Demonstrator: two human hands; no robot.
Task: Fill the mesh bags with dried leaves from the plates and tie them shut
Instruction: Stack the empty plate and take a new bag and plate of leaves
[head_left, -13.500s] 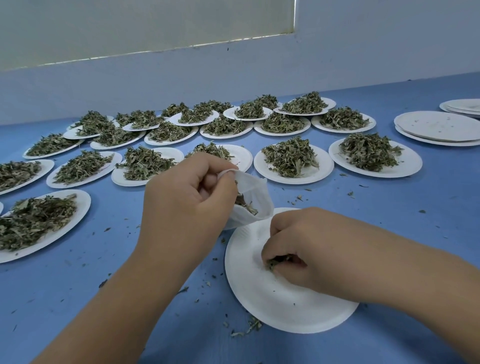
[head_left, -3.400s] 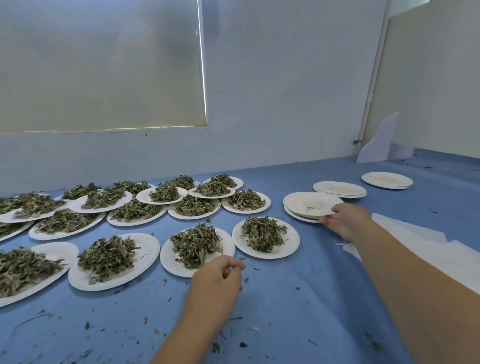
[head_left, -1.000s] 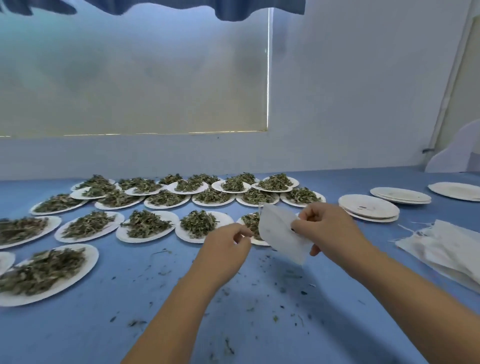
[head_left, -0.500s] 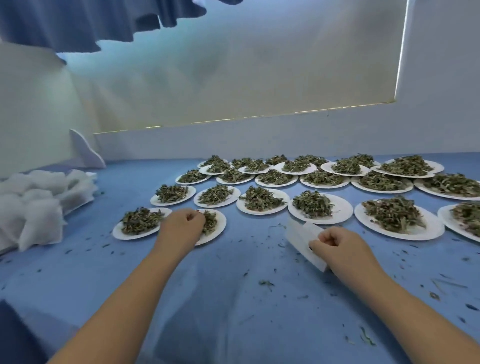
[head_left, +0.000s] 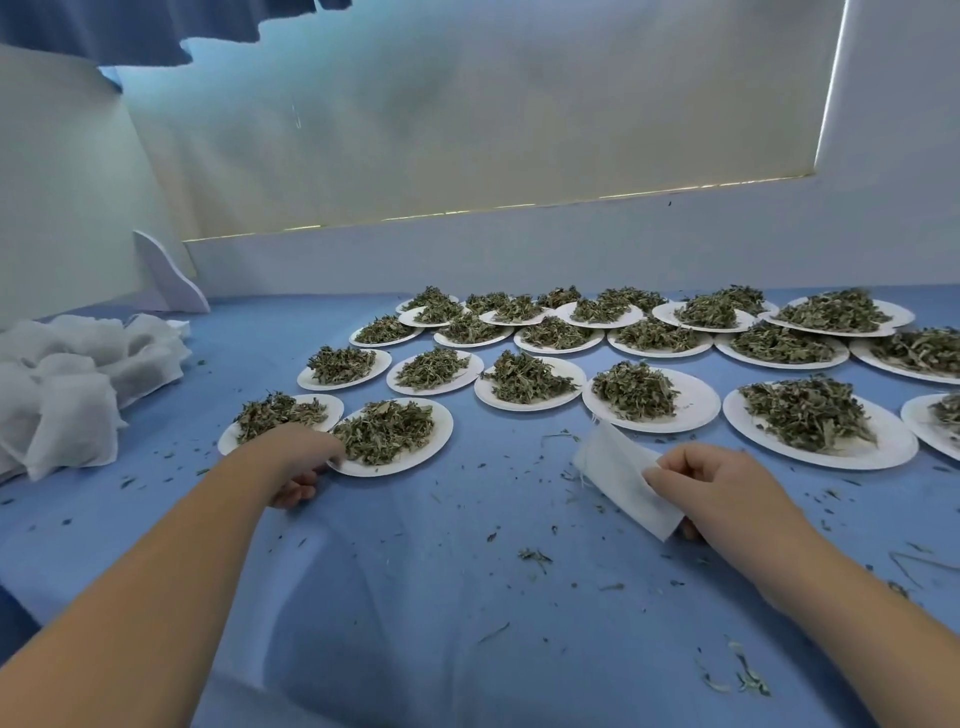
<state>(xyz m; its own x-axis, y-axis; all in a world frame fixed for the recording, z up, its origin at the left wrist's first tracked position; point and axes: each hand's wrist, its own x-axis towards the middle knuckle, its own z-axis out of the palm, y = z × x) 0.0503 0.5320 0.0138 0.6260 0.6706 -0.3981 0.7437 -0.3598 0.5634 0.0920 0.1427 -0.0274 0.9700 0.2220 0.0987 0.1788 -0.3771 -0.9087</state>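
Gripping plate (head_left: 410, 461) rim with left hand (head_left: 297, 458); pinching flat, empty bag (head_left: 618, 475) in right hand (head_left: 714, 486), well apart, low over table (head_left: 415, 571). Risks tipping leaves (head_left: 385, 429) off if pulled fast or tilted; risks spilling beside bag's unopened mouth.

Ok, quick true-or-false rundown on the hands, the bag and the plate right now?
1. The right hand pinches a white mesh bag. True.
2. That bag is bulging with leaves. False: it looks flat and empty.
3. The left hand holds the near rim of a leaf-heaped plate. True.
4. The pile of white bags lies at the far right. False: it lies at the far left.
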